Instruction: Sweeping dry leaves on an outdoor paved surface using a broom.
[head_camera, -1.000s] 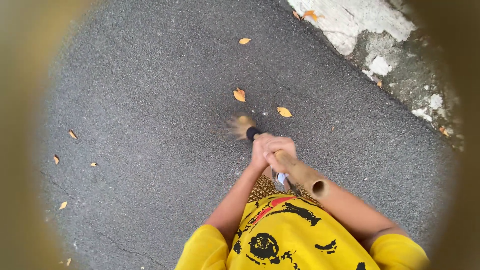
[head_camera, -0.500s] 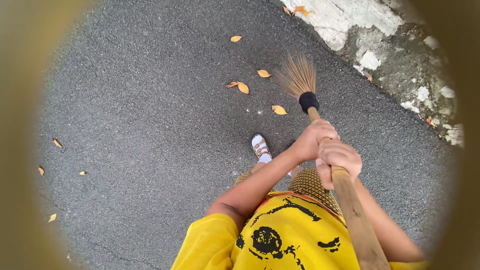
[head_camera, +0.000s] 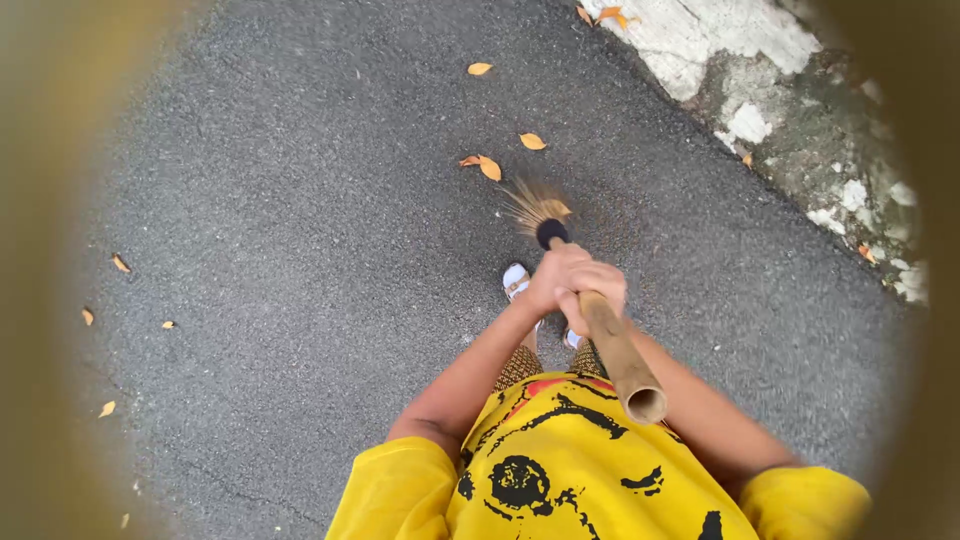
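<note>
A broom with a bamboo handle (head_camera: 618, 358) and a blurred straw head (head_camera: 530, 205) with a black binding points at the asphalt ahead of me. My left hand (head_camera: 555, 278) grips the handle nearer the head. My right hand (head_camera: 597, 290) grips it just behind, touching the left. The straw head covers a dry yellow leaf (head_camera: 556, 209). More dry leaves (head_camera: 488, 167) lie just beyond the head.
Grey asphalt (head_camera: 280, 220) spreads all around. A cracked white-painted kerb (head_camera: 800, 110) runs along the upper right. Several leaves (head_camera: 120, 263) lie scattered at left. My sandalled foot (head_camera: 515, 280) shows under my hands, my yellow shirt (head_camera: 570, 470) below.
The broom swung right with the head lifted toward the kerb, then came back left and down over a leaf. My hands moved back to the centre.
</note>
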